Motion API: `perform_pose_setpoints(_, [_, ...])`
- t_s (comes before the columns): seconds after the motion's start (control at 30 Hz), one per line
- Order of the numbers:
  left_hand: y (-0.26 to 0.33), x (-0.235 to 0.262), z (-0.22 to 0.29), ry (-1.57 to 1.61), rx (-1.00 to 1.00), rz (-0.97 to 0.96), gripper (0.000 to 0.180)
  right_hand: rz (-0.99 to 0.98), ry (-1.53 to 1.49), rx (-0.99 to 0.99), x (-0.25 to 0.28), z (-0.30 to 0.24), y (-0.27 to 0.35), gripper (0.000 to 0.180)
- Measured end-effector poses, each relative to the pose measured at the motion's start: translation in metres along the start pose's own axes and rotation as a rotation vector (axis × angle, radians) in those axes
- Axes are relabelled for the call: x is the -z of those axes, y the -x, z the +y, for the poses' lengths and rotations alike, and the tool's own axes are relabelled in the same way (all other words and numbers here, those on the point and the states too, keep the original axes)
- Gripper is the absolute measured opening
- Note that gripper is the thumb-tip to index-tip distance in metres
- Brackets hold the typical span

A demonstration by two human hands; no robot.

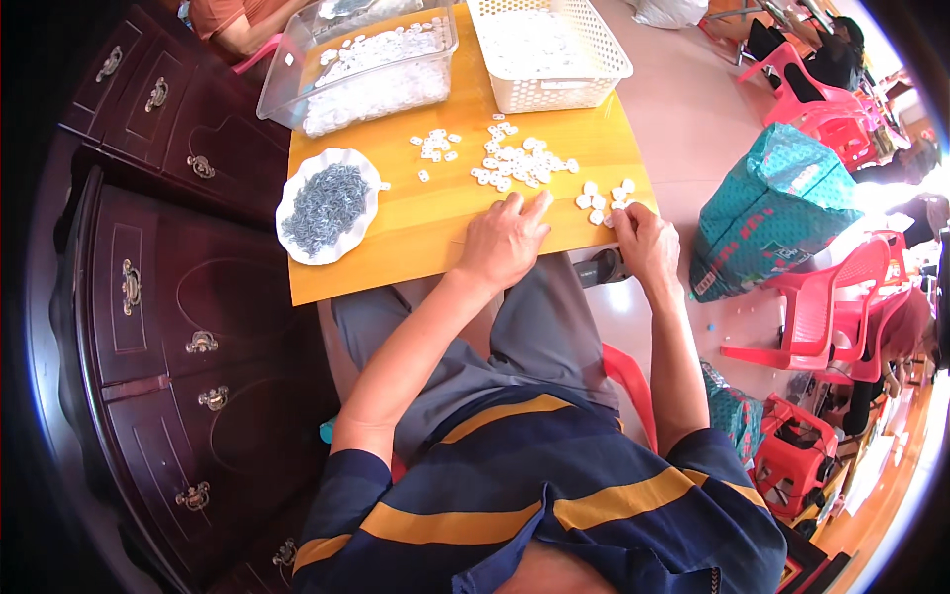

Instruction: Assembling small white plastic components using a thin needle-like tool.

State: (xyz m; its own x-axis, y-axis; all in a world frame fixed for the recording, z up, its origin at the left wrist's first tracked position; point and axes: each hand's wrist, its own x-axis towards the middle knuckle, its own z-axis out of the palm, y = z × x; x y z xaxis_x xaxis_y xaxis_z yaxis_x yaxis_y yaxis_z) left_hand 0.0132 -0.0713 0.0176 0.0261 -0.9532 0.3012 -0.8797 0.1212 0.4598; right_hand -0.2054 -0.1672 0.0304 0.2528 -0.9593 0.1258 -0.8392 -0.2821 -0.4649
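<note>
My left hand lies palm down on the yellow wooden table, fingers stretched toward a scatter of small white plastic pieces. At the table's right edge my right hand has its fingertips curled on a small cluster of white pieces; whether it pinches one I cannot tell. A white scalloped plate holding a heap of small grey metal parts sits to the left of my hands.
A clear plastic bin of white pieces and a white lattice basket stand at the table's far side. Dark wooden cabinets are on the left. A teal bag and red plastic chairs are on the right. Another person's arm shows beyond the bin.
</note>
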Motion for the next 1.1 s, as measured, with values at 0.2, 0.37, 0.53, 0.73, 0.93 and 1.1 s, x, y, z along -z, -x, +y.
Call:
perform_pose_setpoints(0.2, [-0.003,0.005,-0.019,-0.035,0.073,0.041,0.041,0.124,-0.074,0.009,-0.005,0.001,0.006,0.031])
perform_pose_setpoints(0.37, [-0.008,0.013,-0.039,-0.080,0.128,0.079,0.035,0.146,-0.316,0.023,-0.007,-0.011,0.023,0.025])
perform_pose_setpoints(0.53, [-0.016,0.032,-0.061,-0.118,0.135,0.156,0.022,-0.096,-0.564,0.148,-0.023,-0.040,0.053,0.021])
perform_pose_setpoints(0.73, [-0.011,0.032,-0.067,-0.085,0.113,0.137,0.016,-0.323,-0.553,0.179,-0.035,-0.058,0.068,0.022])
perform_pose_setpoints(0.93, [-0.003,0.040,-0.067,-0.122,0.142,0.109,0.014,-0.287,-0.607,0.159,-0.038,-0.050,0.066,0.022])
perform_pose_setpoints(1.1, [-0.014,0.042,-0.069,-0.097,0.112,0.143,0.011,-0.290,-0.611,0.145,-0.043,-0.047,0.067,0.023])
